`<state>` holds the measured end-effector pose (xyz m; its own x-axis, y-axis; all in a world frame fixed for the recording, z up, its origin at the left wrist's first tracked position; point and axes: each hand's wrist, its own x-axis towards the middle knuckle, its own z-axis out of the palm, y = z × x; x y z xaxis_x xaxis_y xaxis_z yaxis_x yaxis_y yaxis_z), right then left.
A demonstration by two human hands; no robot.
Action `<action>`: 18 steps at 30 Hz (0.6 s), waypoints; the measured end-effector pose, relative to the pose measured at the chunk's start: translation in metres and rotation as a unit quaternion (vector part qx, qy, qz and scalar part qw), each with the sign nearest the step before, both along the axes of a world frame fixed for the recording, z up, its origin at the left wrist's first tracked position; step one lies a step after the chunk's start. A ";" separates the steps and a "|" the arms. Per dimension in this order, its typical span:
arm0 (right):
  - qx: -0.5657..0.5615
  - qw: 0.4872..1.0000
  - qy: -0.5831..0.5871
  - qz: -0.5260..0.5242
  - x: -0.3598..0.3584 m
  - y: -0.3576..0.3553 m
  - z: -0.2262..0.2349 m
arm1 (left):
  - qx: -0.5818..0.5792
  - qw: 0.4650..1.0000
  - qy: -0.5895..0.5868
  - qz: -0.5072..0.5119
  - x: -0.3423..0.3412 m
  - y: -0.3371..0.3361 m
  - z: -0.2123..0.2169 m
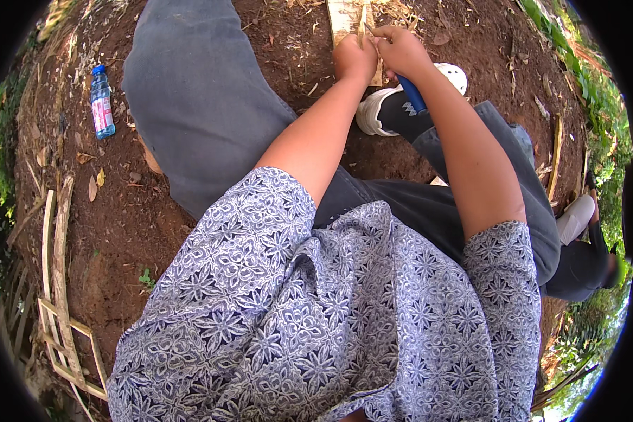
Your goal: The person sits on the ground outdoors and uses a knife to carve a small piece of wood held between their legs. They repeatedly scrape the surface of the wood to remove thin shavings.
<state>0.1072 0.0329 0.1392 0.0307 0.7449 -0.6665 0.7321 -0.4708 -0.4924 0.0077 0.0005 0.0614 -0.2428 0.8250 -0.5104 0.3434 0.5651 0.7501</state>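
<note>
My blue-and-white flower-patterned shirt (330, 316) spreads nearest me, and beyond it my dark grey trousers (197, 91). My right hand (404, 55) is curled around a blue-handled tool (411, 94); my forearm covers part of the handle, and I cannot make out its working end clearly. The handle crosses in front of a black sock and a white perforated clog (376, 112). Just beside, my left hand (356, 58) is clamped on a thin, pale wooden strip (362, 29), its lower part hidden in my fist, over a flat, pale wooden board (341, 15) cut off at the top edge. Well apart to the left stand a clear, blue-capped plastic bottle (101, 105) and a slatted wooden frame (83, 383). Far right, another person (577, 271) is partly cut off and blurred.
</note>
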 end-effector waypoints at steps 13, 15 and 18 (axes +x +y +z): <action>0.031 0.998 0.003 -0.055 0.007 -0.003 -0.014 | 0.004 0.999 0.035 -0.024 -0.002 -0.003 -0.005; 0.026 0.999 0.008 -0.037 0.010 -0.007 -0.008 | -0.002 0.999 0.036 -0.018 -0.001 -0.004 -0.006; -0.009 1.000 -0.004 0.022 0.009 -0.008 0.007 | 0.000 1.000 -0.007 0.000 -0.001 -0.005 -0.009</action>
<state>0.1161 0.0251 0.1462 0.0037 0.7329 -0.6803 0.7562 -0.4473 -0.4777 0.0066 -0.0046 0.0521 -0.2350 0.8247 -0.5144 0.3332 0.5655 0.7544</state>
